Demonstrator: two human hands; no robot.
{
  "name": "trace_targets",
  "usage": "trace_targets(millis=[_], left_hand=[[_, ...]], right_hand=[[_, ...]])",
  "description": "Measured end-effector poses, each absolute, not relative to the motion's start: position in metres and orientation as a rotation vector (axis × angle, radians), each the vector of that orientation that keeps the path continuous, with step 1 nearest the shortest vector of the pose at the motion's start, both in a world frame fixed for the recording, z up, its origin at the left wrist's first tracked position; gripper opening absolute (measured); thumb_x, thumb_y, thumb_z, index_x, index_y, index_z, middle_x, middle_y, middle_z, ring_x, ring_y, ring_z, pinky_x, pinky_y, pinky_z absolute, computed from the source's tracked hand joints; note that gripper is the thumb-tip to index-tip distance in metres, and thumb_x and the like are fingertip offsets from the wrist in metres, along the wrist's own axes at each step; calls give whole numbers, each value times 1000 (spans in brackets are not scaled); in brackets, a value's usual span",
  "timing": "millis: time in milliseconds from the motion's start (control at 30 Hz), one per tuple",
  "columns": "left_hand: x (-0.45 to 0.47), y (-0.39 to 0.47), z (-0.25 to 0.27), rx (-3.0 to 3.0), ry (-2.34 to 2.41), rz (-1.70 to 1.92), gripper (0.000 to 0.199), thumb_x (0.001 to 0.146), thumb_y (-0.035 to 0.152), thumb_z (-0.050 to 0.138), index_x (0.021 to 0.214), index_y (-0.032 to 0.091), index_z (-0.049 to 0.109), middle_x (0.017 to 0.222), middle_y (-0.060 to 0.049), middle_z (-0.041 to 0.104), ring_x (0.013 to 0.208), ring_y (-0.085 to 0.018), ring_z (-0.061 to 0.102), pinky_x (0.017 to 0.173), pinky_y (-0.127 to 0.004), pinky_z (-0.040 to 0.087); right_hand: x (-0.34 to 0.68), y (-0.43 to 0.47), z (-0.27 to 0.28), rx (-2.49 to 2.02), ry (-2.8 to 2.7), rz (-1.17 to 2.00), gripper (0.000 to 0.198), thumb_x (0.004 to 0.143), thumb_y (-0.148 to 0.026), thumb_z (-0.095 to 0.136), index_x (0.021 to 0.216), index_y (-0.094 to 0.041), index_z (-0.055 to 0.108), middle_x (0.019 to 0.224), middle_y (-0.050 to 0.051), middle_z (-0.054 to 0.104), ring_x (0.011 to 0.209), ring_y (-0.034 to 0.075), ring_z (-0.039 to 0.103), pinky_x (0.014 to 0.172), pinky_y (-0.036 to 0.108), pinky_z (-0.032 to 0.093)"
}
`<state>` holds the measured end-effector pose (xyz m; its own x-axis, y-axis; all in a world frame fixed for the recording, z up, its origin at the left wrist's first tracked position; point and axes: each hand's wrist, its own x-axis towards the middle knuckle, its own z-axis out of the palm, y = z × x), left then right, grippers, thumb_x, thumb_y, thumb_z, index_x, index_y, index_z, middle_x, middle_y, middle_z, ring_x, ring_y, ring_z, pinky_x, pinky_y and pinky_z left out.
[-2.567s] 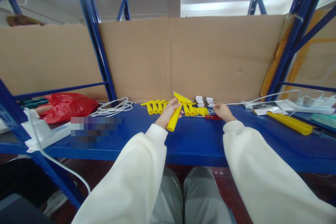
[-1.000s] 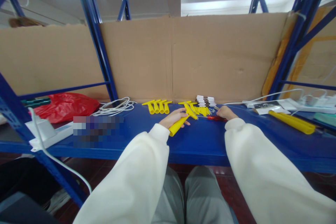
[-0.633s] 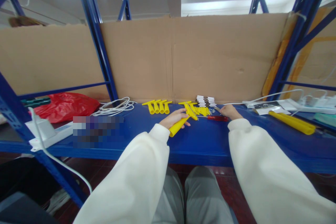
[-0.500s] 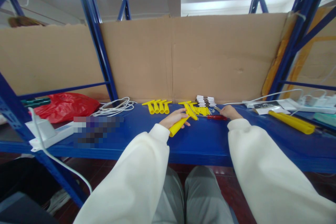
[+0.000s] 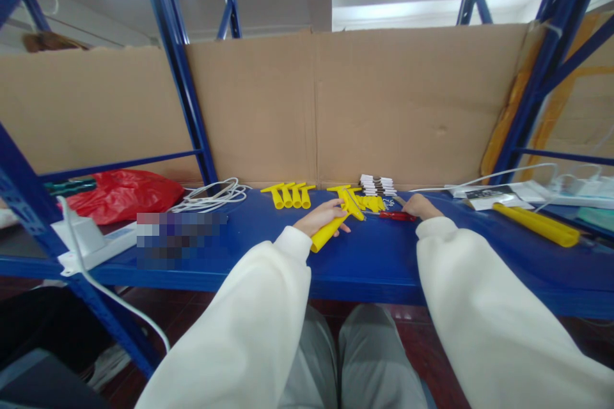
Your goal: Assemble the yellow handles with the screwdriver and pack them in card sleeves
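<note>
My left hand (image 5: pixel 320 217) is wrapped round the handle of a yellow T-shaped scraper (image 5: pixel 327 234), which is tilted with its wide head up and to the right. Over on the right, my right hand (image 5: pixel 422 207) rests at the table with its fingers drawn together. Its fingertips are beside a little heap of small metal parts, perhaps screws (image 5: pixel 388 202); whatever they pinch is too small to make out. Just below these parts lies a screwdriver with a red handle (image 5: pixel 398 216). Small flat yellow pieces (image 5: pixel 373 203) lie between the hands.
Several yellow T-shaped scrapers (image 5: pixel 292 195) stand in a row at the back. White and black stacked pieces (image 5: pixel 377 185) sit by the cardboard wall (image 5: pixel 249 108). Cable (image 5: pixel 215 195), a red bag (image 5: pixel 125 195) and a power strip (image 5: pixel 103 252) are left; a yellow tube-like thing (image 5: pixel 537 225) lies right.
Almost nothing differs. The view has shifted slightly; my left hand keeps its hold on the scraper and my right hand stays by the small parts.
</note>
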<state>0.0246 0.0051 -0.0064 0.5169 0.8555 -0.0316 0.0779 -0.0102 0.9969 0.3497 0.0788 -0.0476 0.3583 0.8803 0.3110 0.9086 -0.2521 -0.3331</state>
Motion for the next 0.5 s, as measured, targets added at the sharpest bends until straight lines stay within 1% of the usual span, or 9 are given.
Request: trace_targets(millis=[167, 333, 400, 500], left_hand=[[26, 6, -8, 1464, 861, 772, 67, 87, 12, 57, 151, 18, 36, 141, -21, 56, 61, -13, 72, 41, -18, 47], [26, 7, -8, 1436, 886, 794, 67, 85, 11, 63, 148, 18, 41, 130, -18, 64, 69, -16, 73, 43, -17, 50], [26, 6, -8, 1436, 898, 792, 66, 85, 10, 63, 147, 18, 42, 127, -18, 66, 68, -15, 73, 43, -17, 49], [26, 3, -6, 1439, 899, 796, 64, 86, 8, 59, 147, 16, 41, 128, -18, 65, 66, -14, 72, 42, -17, 49]], right_hand=[[349, 79, -46, -2236, -1593, -55, 39, 79, -52, 70, 89, -14, 75, 82, 16, 74, 81, 28, 72, 70, 33, 53], [349, 78, -46, -2207, -1584, -17, 40, 79, -53, 70, 91, -15, 75, 86, 17, 74, 86, 31, 72, 72, 35, 54], [348, 77, -45, -2215, -1579, 1, 39, 78, -53, 70, 90, -16, 75, 87, 17, 74, 86, 31, 72, 73, 36, 54], [346, 77, -44, -2199, -1579, -13, 37, 77, -52, 71, 87, -17, 75, 83, 15, 74, 82, 30, 72, 72, 36, 54]])
